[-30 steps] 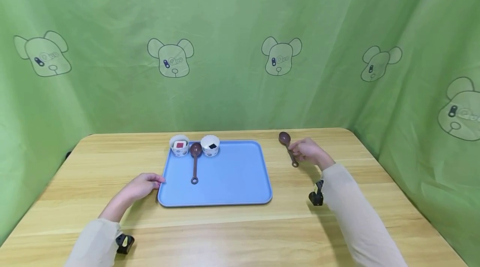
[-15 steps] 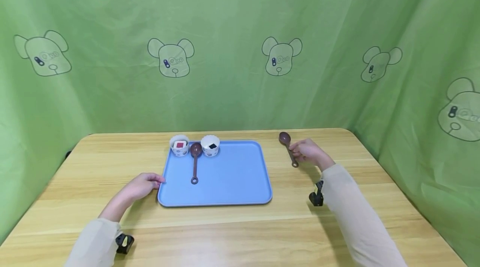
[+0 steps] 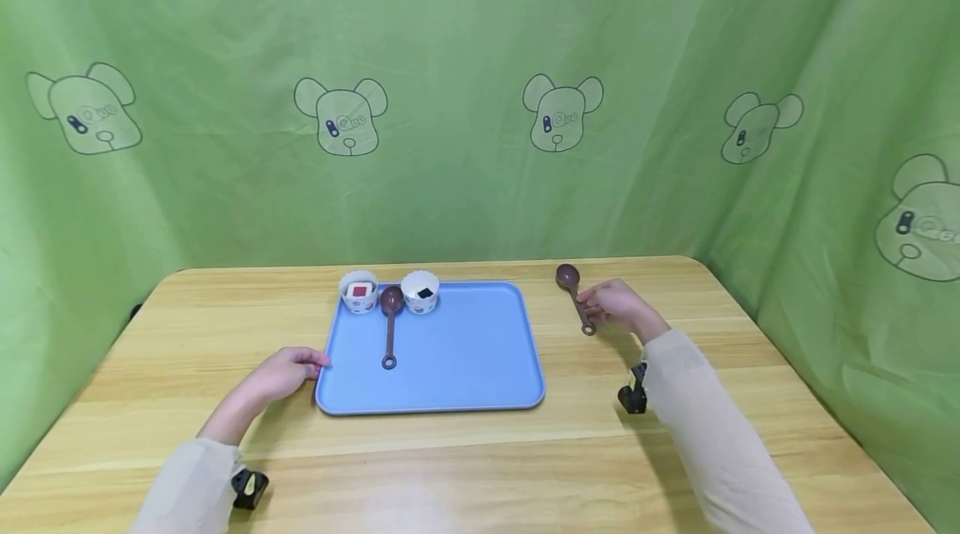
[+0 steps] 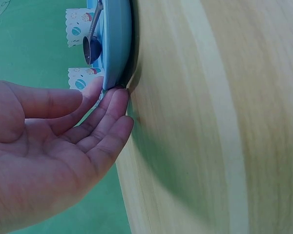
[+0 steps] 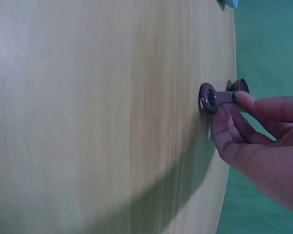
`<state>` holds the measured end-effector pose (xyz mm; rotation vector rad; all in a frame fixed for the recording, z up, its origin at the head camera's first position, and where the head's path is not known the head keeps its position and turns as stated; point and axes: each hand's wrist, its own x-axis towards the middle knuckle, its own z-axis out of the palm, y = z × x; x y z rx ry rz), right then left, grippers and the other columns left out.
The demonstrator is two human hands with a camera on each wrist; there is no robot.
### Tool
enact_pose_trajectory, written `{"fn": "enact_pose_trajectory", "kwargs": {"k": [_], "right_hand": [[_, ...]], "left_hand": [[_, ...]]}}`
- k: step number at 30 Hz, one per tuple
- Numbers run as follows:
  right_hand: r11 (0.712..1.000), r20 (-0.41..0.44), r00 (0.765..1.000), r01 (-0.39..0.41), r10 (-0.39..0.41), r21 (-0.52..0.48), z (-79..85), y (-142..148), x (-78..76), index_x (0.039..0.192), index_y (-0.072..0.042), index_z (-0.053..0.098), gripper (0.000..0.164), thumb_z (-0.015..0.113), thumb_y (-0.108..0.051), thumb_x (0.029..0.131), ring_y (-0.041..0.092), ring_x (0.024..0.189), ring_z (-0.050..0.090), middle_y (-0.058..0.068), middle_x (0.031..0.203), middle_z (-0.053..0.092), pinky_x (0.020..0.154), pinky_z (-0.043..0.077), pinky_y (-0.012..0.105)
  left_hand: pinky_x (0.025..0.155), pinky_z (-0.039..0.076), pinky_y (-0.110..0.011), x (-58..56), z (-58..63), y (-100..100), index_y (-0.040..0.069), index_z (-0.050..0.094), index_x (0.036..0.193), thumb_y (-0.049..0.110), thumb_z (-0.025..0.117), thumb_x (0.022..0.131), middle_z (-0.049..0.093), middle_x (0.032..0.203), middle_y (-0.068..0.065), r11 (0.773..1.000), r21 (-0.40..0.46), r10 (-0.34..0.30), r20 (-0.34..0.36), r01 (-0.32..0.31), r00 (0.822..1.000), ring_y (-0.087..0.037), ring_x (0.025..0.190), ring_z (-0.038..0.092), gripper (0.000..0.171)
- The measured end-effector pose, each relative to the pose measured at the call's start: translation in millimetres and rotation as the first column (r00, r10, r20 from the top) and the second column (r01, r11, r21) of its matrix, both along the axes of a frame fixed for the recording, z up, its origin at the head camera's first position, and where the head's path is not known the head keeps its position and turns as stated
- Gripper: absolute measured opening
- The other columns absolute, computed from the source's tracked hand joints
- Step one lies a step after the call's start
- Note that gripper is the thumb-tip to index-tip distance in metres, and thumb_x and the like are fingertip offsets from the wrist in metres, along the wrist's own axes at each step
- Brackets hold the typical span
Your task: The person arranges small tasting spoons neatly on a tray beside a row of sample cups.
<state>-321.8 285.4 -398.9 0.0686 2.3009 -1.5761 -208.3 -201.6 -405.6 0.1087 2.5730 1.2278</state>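
Note:
My left hand [image 3: 283, 371] reaches the left edge of a blue tray [image 3: 472, 351]. In the left wrist view its loosely extended fingertips [image 4: 118, 100] touch the tray's edge, the thumb standing apart. To the right of the tray, my right hand [image 3: 617, 303] pinches the handle of a brown spoon [image 3: 567, 276], bowl end pointing away. The right wrist view shows the ring at the spoon's handle end [image 5: 208, 98] close over the table, fingers curled beneath the handle. A second brown spoon [image 3: 391, 330] lies on the tray, its bowl between two white patterned paper cups.
The left paper cup [image 3: 359, 301] contains a white piece with a red square [image 3: 360, 290]. Inside the right cup [image 3: 420, 301] shows a black piece [image 3: 425, 293]. A wooden table [image 3: 450, 476] carries everything, with a green curtain [image 3: 450, 201] behind and at the sides.
The spoon in my right hand has shifted very slightly left, and that hand sits a touch lower. My left hand, the tray and the cups look unchanged.

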Motion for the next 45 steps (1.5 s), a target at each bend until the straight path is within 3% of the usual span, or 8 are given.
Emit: {"fn": "enact_pose_trajectory", "kwargs": {"k": [16, 45], "right_hand": [[1.0, -0.019, 1.0, 0.015, -0.014, 0.026, -3.6, -4, -0.9, 0.112, 0.023, 0.048, 0.031, 0.041, 0.005, 0.088, 0.018, 0.074, 0.054, 0.012, 0.084, 0.057, 0.071, 0.049, 0.029], [0.996, -0.074, 0.997, -0.033, 0.028, -0.079, 27.0, -24, 9.0, 0.112, 0.027, 0.043, 0.033, 0.04, 0.011, 0.084, 0.016, 0.076, 0.054, 0.013, 0.087, 0.056, 0.08, 0.049, 0.03]], "left_hand": [[0.091, 0.038, -0.05, 0.0, 1.1, 0, -0.013, 0.057, 0.105, -0.006, 0.043, 0.088, 0.055, 0.109, -0.029, 1.0, -0.003, 0.001, -0.007, -0.001, 1.0, -0.039, 0.106, 0.048, 0.023], [0.092, 0.037, -0.052, -1.1, -1.3, -1, -0.013, 0.058, 0.103, -0.006, 0.044, 0.087, 0.056, 0.108, -0.029, 1.0, 0.002, 0.0, -0.016, 0.0, 1.0, -0.042, 0.107, 0.047, 0.023]]}}
